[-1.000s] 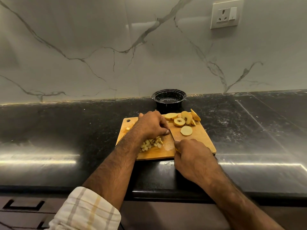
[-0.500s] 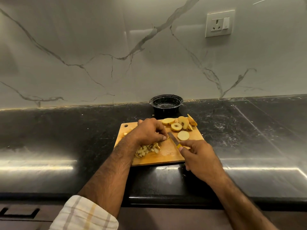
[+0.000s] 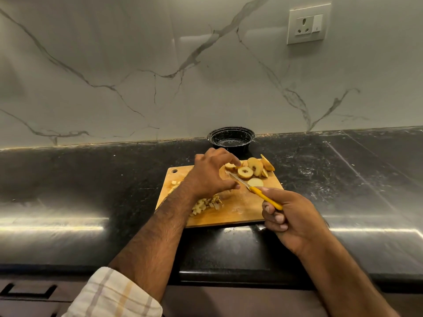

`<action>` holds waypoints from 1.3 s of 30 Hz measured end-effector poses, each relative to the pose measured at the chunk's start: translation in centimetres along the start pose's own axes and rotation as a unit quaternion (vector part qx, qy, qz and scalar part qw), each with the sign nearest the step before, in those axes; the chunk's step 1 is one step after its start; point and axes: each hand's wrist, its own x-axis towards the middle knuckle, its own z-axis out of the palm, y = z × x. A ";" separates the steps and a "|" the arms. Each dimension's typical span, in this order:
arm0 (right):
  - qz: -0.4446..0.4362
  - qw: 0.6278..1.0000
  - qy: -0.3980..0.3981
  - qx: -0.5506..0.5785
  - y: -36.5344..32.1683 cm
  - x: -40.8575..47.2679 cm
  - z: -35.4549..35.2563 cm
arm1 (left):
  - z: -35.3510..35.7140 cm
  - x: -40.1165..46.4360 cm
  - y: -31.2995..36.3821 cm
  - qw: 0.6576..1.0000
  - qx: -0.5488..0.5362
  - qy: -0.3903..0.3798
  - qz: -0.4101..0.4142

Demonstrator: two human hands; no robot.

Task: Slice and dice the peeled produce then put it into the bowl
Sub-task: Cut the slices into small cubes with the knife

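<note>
**Dicing partly done, bowl had nothing visible in it**

Progress: a small heap of pale diced pieces [image 3: 207, 205] sat on the near-left part of the rectangular wooden cutting board [image 3: 238, 209]. A cluster of round yellow-brown produce slices [image 3: 250, 168] lay undiced at the far right of the board, one pale flat slice [image 3: 255, 182] just in front of them. A few stray bits [image 3: 175, 183] lay near the board's left edge. The round black bowl [image 3: 231, 139] stood behind the board against the marble wall, on the black stone tabletop [image 3: 91, 179]; no produce was visible inside. My read: roughly a third diced, remaining slices and the whole transfer left to do.

Hands: left hand [image 3: 211, 173] hovered over the board's far side, fingers curved and reaching toward the slice cluster, thumb tucked below; whether it had a slice in its grip I could not tell. Right hand [image 3: 290, 216] was off the board's near-right corner, grip closed around the yellow handle of the small knife [image 3: 256, 191], blade angled up-left toward the slices, tip close to the left fingers
</note>
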 end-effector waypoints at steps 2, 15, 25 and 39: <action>0.002 1.000 -0.005 0.014 -0.1 0.0 0.0 | 0.2 0.0 0.1 0.999 0.015 0.018 0.023; -0.068 0.991 0.061 -0.097 -0.3 -1.2 -1.3 | 0.5 0.3 -0.4 0.999 -0.029 -0.029 -0.030; -0.205 0.896 0.112 -0.378 1.2 -0.5 -1.0 | 0.0 0.3 -0.3 0.990 0.016 -0.104 -0.090; -0.206 0.867 0.102 -0.442 1.5 -0.3 -1.0 | -0.3 0.4 -0.8 0.987 0.033 -0.100 -0.124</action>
